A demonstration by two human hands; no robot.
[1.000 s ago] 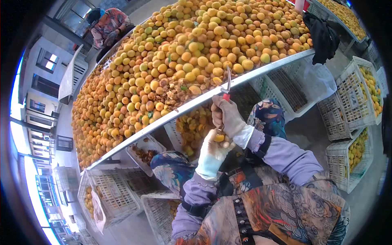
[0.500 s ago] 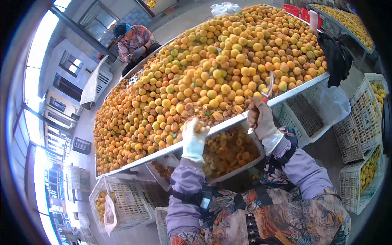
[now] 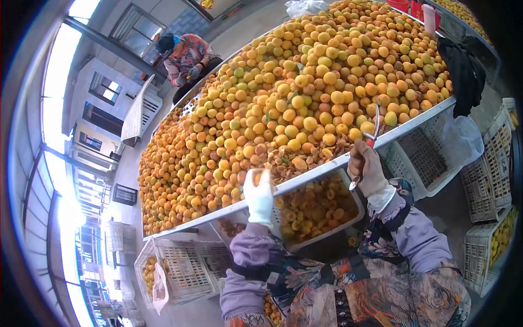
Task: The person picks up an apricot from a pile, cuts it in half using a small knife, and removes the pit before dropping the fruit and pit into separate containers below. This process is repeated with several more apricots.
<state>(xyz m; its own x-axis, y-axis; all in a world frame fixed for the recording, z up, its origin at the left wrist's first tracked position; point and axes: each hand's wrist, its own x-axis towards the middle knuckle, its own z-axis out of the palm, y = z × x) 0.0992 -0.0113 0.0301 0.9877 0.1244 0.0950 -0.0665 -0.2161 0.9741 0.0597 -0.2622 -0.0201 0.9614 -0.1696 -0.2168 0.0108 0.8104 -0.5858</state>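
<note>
My left hand (image 3: 259, 197), in a white glove, is closed at the table's near edge, with the orange skin of an apricot (image 3: 258, 177) showing between its fingers. To its right, my right hand (image 3: 366, 168), in a stained glove, grips a knife (image 3: 371, 140) with a red handle and a curved metal blade pointing up and away. A shiny metal end sticks out below that fist. Heaped apricots (image 3: 289, 114) cover the table in front of both hands. Torn apricot pieces (image 3: 286, 164) lie along the edge between them. Below, a white crate (image 3: 359, 210) holds opened apricots.
The table's metal rim (image 3: 316, 163) runs diagonally before me. Plastic crates stand at lower left (image 3: 185, 270) and right (image 3: 482, 188). A crate with a clear bag (image 3: 452, 136) sits under the rim. Black cloth (image 3: 463, 73) hangs at the far right corner. Another person (image 3: 188, 57) sits across the table.
The whole view has shifted, so the table appears farther right and slightly higher. My left hand has turned, with orange now showing in its fingers. My right hand keeps hold of the knife.
</note>
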